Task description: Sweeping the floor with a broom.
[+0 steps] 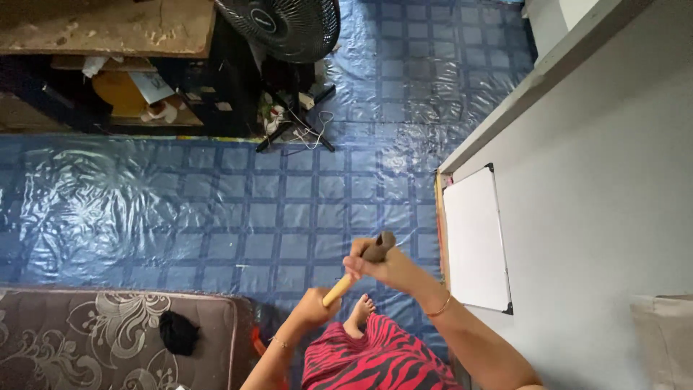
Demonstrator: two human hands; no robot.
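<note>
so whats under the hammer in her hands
Under the hammer, held by both hands, lie blue checked plastic floor covering and a bare foot. The hands hide part of the handle.

Both hands (345, 287) gripping a hammer (359, 269) — whiteboard (475, 238) nearby

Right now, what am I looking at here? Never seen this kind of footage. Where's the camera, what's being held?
One picture, from a camera worn on a person's head, looking down. No machine: two bare hands. The right hand grips a hammer near its dark head; the left hand holds the end of its wooden handle. Below is a blue checked floor covering, with the person's bare foot on it. A whiteboard leans against the pale wall on the right. A black fan stands at the top, a patterned mattress lies at lower left.
</note>
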